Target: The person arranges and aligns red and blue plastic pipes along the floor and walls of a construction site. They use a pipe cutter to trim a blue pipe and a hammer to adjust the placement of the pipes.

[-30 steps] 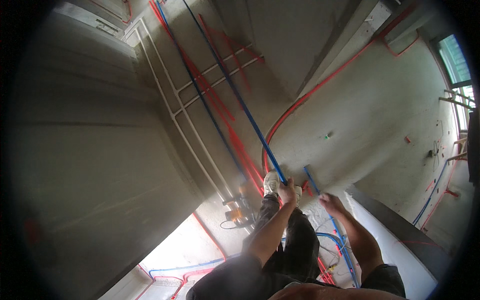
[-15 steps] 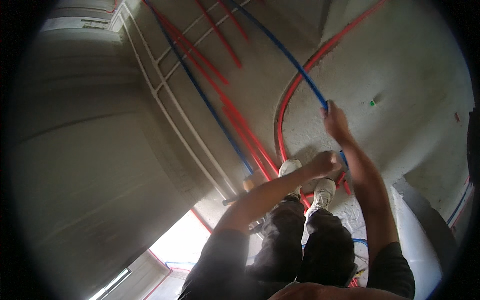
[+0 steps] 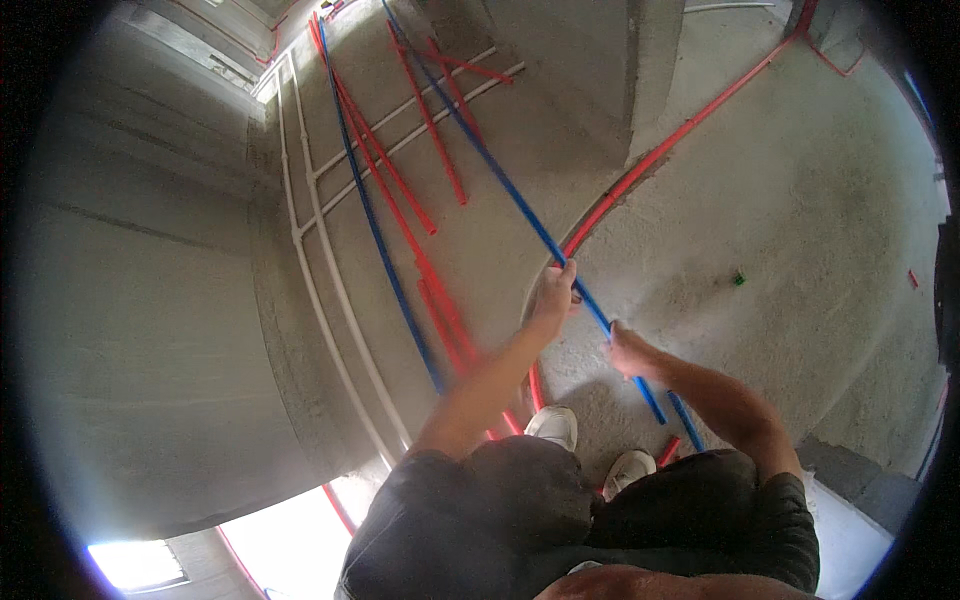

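Note:
Both my hands are closed round a long blue pipe (image 3: 518,200) that slants from the far left down to the near right. My left hand (image 3: 553,302) grips it higher up, beside the curved red pipe (image 3: 690,127) on the floor. Lower down, my right hand (image 3: 636,354) holds it near its close end, which sticks out past the fingers above the floor. Next to that end lies a short blue pipe piece (image 3: 686,420), partly hidden by my right leg, with a red pipe piece (image 3: 669,451) beside it.
At left, white pipes (image 3: 333,262) with branches run along the floor by the wall. Another blue pipe (image 3: 378,230) and several red pipes (image 3: 438,160) lie beside them. A small green piece (image 3: 739,278) sits on the right. My shoes (image 3: 553,426) stand close below.
I have crouched lower. My left hand has moved up and forward onto the long blue pipe. My right hand, which held its end, now grips farther along, and the end extends below.

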Demonstrator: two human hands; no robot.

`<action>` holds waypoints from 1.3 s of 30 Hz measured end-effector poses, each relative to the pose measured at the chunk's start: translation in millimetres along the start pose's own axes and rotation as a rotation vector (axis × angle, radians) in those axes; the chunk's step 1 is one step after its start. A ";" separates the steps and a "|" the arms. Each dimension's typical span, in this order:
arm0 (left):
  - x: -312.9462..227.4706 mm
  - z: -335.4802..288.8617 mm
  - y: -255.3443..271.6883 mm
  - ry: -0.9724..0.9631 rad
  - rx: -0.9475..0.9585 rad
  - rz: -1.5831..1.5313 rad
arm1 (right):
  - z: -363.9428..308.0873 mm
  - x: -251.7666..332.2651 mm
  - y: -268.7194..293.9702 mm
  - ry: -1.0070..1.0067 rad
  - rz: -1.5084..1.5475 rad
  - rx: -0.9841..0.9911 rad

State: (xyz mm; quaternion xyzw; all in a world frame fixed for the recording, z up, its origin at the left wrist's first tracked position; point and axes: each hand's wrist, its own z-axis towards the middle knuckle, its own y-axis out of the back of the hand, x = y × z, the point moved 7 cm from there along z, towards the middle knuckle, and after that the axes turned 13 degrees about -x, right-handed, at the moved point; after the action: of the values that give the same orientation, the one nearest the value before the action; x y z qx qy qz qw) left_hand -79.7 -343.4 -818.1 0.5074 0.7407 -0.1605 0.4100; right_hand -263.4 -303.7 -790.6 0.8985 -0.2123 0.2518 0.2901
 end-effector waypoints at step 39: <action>-45.9 -75.0 -76.5 -1.251 0.097 0.670 | -8.0 -59.9 -9.5 0.519 -0.313 -0.334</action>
State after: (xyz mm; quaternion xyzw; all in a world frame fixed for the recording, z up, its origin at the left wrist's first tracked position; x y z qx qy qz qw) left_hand -173.8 -356.0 -750.4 0.5383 0.1626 -0.3198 0.7625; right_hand -307.9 -277.6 -823.4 0.7663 -0.0291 0.3862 0.5126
